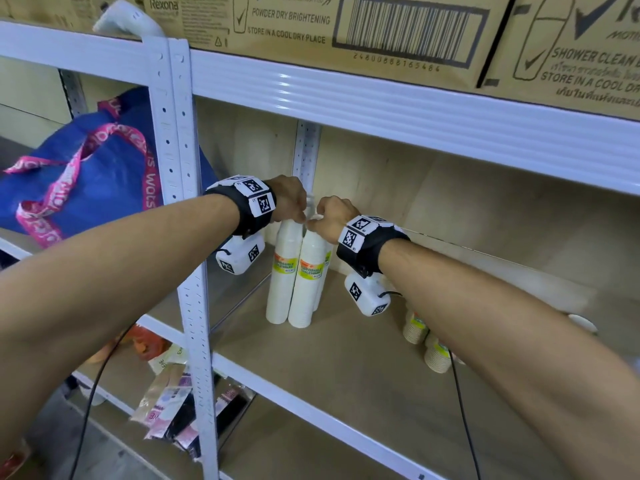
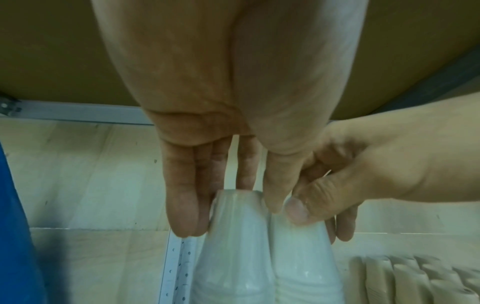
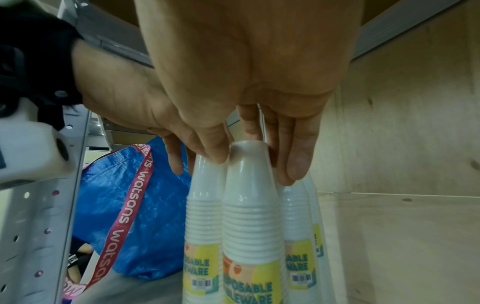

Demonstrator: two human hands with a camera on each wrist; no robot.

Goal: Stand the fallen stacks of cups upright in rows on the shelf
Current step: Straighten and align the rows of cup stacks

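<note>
Three white cup stacks in plastic sleeves stand upright in the shelf's (image 1: 349,362) back-left corner. My left hand (image 1: 294,211) pinches the top of the left stack (image 1: 283,271) between thumb and fingers; the left wrist view shows that stack (image 2: 233,246) under my left hand (image 2: 231,214). My right hand (image 1: 320,220) grips the top of the front stack (image 1: 308,282), seen as the front stack (image 3: 249,205) under my right hand (image 3: 253,164) in the right wrist view. A third stack (image 3: 296,222) stands behind it. Two beige cup stacks (image 1: 415,327) lie fallen under my right forearm.
A blue bag (image 1: 97,174) with pink straps fills the neighbouring bay left of the white upright post (image 1: 180,174). Cardboard boxes (image 1: 381,26) sit on the shelf above. Packets (image 1: 166,403) lie on the lower level. The wooden back wall (image 1: 433,188) is close behind the stacks.
</note>
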